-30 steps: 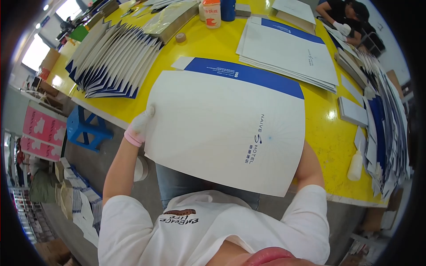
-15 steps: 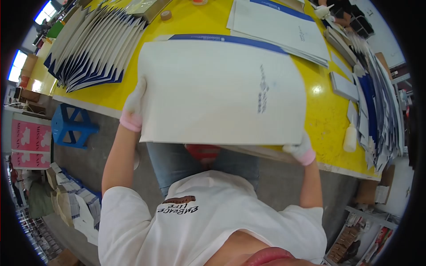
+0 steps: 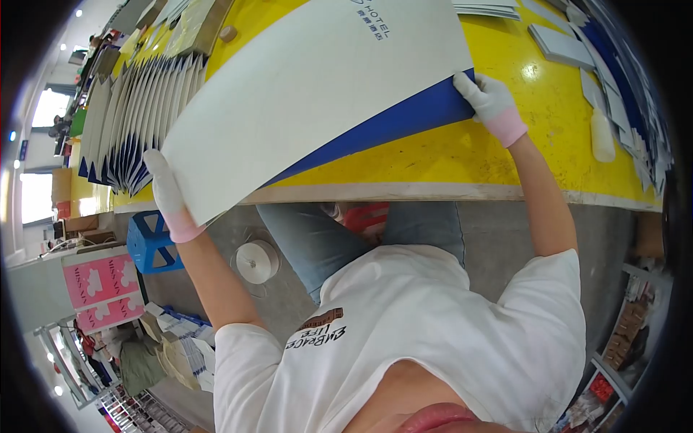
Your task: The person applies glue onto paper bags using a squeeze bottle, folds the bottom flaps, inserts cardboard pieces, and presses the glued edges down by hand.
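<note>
A large flat white paper bag with HOTEL print and a blue part along its near side is held up over the table, tilted. My left hand, in a white glove with a pink cuff, is closed on the bag's left edge near its lower corner; some of its fingers are hidden behind it. My right hand, gloved the same way, pinches the right corner where white meets blue, thumb on top. To the left of the bag, several white and blue bags stand fanned out.
The yellow table has its near edge before my lap. On it are a tape roll, a white bottle, a pale flat block and stacked blue-white pieces at right. A blue stool and a white spool stand on the floor.
The bag has turned and tilted, its left end lower and nearer me, showing its blue part. My right hand has moved up to the bag's corner. The view has shifted.
</note>
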`<state>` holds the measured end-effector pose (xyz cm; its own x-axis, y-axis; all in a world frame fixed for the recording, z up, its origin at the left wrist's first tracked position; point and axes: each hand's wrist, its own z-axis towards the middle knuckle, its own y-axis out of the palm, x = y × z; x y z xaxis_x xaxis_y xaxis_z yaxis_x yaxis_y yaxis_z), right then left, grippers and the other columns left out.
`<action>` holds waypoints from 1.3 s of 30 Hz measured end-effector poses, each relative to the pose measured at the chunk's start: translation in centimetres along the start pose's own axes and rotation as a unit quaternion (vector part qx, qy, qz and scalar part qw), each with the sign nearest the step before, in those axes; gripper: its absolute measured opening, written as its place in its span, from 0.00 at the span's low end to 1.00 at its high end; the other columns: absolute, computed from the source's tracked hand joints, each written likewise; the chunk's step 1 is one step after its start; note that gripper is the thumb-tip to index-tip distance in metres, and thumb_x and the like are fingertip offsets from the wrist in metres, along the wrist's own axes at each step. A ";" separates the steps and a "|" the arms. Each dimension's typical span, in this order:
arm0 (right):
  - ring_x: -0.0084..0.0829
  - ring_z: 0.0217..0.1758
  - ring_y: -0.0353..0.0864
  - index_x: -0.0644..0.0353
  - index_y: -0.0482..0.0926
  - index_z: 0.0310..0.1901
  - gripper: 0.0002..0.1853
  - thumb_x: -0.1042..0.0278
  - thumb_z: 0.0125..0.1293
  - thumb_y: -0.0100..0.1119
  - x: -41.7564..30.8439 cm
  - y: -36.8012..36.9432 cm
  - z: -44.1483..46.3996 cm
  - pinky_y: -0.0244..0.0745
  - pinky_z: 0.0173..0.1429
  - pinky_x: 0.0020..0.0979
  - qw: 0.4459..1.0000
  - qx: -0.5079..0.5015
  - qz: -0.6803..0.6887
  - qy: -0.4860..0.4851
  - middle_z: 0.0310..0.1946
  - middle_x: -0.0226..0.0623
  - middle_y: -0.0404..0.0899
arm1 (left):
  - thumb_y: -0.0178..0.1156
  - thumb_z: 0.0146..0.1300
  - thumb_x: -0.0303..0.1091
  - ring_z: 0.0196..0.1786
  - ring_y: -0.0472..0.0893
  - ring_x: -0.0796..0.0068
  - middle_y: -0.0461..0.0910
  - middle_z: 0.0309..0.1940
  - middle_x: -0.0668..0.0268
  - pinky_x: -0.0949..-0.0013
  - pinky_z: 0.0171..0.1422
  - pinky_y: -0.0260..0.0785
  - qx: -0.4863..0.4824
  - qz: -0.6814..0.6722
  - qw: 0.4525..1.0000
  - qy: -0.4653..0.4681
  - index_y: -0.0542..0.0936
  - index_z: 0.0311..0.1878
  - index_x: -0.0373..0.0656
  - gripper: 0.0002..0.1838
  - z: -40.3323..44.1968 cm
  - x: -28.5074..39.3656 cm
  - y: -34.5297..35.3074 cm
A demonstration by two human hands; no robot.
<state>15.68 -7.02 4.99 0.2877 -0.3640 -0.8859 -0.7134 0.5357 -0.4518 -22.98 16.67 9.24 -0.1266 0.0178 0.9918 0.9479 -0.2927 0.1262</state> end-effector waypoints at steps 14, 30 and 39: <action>0.31 0.43 0.82 0.71 0.82 0.46 0.37 0.34 0.64 0.56 1.6 0.5 0.0 0.74 0.53 0.29 1.000 0.027 0.000 -0.012 0.38 0.44 0.85 | 0.65 0.63 0.42 0.63 0.72 0.66 0.76 0.59 0.58 0.63 0.68 0.61 -0.217 0.527 0.755 0.324 0.76 0.60 0.36 0.26 -6.9 -5.7 -7.8; 0.58 0.51 0.80 0.58 0.55 0.73 0.44 0.32 0.66 0.48 1.4 3.1 -2.5 0.74 0.56 0.49 0.953 0.069 -0.294 0.017 0.50 0.58 0.80 | 0.67 0.58 0.40 0.70 0.63 0.44 0.68 0.65 0.46 0.50 0.75 0.52 0.075 0.588 0.715 0.371 0.66 0.68 0.37 0.37 -7.2 -6.6 11.3; 0.60 0.41 0.81 0.63 0.54 0.73 0.44 0.47 0.63 0.61 3.4 1.2 -11.0 0.75 0.45 0.50 0.942 0.081 -0.321 0.050 0.41 0.61 0.81 | 0.47 0.70 0.57 0.78 0.53 0.59 0.57 0.76 0.58 0.46 0.80 0.37 -0.362 0.510 0.665 0.408 0.64 0.72 0.48 0.34 -3.2 -13.4 27.9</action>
<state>8.79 -15.98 2.60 0.5590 -0.7181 -0.4145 -0.3035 0.2880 -0.9083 4.19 5.24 -0.61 0.0775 -0.9814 0.1757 0.3109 -0.1436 -0.9395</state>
